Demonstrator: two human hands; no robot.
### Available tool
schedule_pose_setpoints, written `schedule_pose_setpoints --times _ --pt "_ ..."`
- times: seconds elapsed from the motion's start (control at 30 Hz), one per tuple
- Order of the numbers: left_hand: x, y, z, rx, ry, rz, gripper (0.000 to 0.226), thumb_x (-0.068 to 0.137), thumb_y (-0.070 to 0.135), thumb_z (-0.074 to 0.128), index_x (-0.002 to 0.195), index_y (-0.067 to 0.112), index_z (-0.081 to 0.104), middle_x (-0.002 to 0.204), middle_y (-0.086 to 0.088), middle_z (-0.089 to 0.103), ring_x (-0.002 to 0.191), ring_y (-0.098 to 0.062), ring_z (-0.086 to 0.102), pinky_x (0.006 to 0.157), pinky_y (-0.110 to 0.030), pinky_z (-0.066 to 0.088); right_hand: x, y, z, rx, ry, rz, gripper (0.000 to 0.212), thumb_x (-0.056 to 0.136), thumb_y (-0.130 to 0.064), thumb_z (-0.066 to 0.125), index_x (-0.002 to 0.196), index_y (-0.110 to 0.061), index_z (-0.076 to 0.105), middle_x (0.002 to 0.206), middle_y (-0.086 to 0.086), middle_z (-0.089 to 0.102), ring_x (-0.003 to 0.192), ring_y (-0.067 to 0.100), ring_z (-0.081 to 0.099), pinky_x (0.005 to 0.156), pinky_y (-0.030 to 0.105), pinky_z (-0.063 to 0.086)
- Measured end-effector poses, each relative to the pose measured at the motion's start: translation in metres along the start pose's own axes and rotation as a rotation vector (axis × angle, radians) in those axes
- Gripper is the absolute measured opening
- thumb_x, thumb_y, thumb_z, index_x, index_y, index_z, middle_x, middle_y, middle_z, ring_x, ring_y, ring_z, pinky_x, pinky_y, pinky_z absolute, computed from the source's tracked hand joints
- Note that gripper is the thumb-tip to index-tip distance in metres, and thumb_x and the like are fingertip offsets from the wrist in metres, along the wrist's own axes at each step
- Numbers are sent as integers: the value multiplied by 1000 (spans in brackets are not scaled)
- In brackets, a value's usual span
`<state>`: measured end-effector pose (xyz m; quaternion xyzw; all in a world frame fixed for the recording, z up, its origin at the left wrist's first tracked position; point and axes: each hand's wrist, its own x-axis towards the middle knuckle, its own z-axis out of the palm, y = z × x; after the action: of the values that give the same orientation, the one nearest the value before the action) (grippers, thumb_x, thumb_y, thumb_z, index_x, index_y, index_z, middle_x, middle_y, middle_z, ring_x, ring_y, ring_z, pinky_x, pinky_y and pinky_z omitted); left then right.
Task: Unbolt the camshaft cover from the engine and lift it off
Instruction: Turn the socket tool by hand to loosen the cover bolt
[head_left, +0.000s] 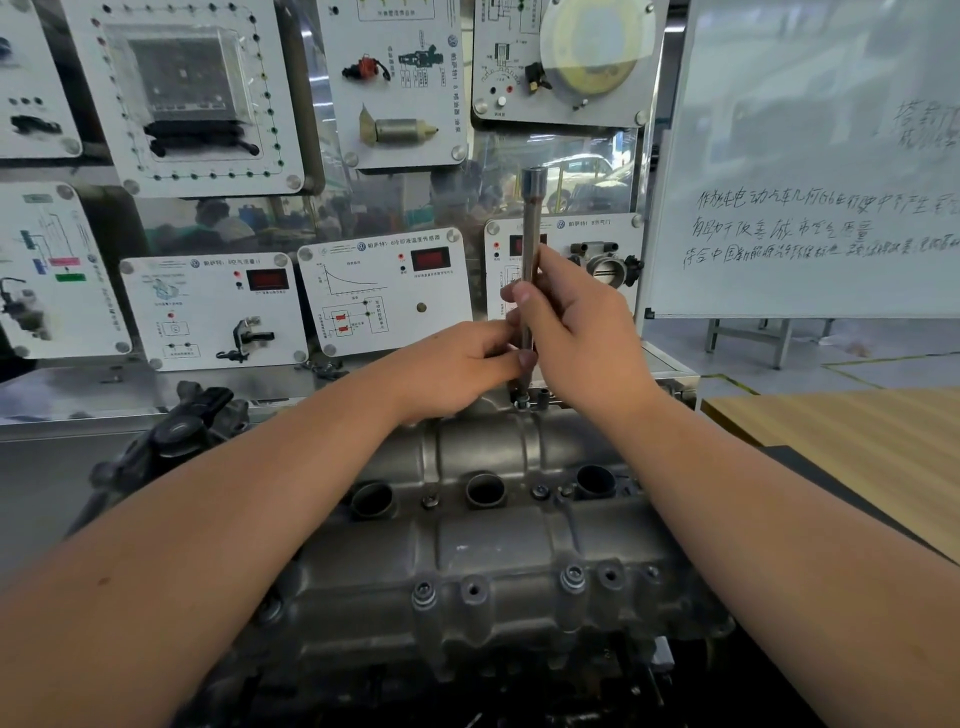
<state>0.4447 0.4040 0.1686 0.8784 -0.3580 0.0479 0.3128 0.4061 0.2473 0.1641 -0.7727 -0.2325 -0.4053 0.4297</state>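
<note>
Steel rod (529, 249), slim and round, stands upright on a bolt (521, 401). Both hands grip it: right hand (576, 322) above, left hand (457, 364) low, over the ribbed grey cover (493, 540).

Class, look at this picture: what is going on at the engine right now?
A person is working on the camshaft cover with bare hands. The right hand grips a long socket extension held upright, its lower end set on a bolt at the cover's far edge. The left hand steadies the tool low down, near the bolt. The cover sits on the engine, not lifted, and other bolts remain along its near edge.
</note>
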Motion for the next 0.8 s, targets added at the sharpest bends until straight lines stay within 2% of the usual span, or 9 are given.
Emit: schedule_pose_setpoints --times 0.1,0.17,0.3,0.4,0.53,0.63,0.7,0.77,0.8 --pt "-1 1 0 -9 -10 17 57 87 64 50 123 22 64 114 -6 74 109 -42 66 96 -60 51 -1 -2 2 51 17 24 40 102 -17 54 142 -21 52 87 -23 68 85 -2 67 73 12 51" --pt "-1 4 0 -6 -21 17 65 82 71 48 127 27 63 117 2 73 110 -29 68 99 -55 51 -2 -2 2 34 43 24 45 99 -21 61 143 -18 51 88 -29 63 88 -13 62 77 5 46" --pt "0 3 0 -48 0 30 64 80 70 53 122 22 64 115 -3 73 110 -26 68 101 -55 50 -1 -3 1 -27 37 -27 18 100 -18 59 115 -14 67 90 -6 67 86 9 61 79 26 50" --pt "-1 0 1 -60 24 40 38 89 60 55 115 33 66 112 -2 74 109 -25 68 101 -53 50 -1 -3 1 -23 -9 -10 13 103 -15 51 104 -11 64 83 0 68 74 13 61 70 33 51" --pt "-1 -3 0 -57 51 5 37 101 42 55 121 13 67 115 -7 74 112 -29 68 103 -55 48 -1 -2 0 20 -17 48 29 105 -16 47 133 -16 56 99 -12 71 78 3 66 71 19 54" --pt "1 -1 -1 10 19 22 23 104 39 56 118 24 66 115 -1 74 110 -25 68 102 -53 49 -2 -4 2 34 6 64 44 102 -22 57 145 -20 47 104 -11 72 91 -1 66 76 10 50" --pt "1 4 1 39 13 32 28 97 50 54 115 32 63 113 1 73 107 -21 68 99 -51 51 -2 -4 1 -7 53 40 35 99 -24 62 132 -15 58 100 -5 72 93 7 65 82 21 53" --pt "0 7 1 40 29 23 46 92 57 52 118 21 64 110 -2 73 105 -24 68 97 -54 51 -1 -3 0 -39 78 18 21 99 -21 60 111 -4 65 92 7 70 88 22 64 81 41 52" --pt "0 7 1 35 35 29 48 93 55 53 120 16 63 110 -6 73 105 -28 68 97 -56 51 0 -2 0 -40 65 20 21 100 -20 58 105 -2 65 89 10 69 85 25 63 79 44 50"
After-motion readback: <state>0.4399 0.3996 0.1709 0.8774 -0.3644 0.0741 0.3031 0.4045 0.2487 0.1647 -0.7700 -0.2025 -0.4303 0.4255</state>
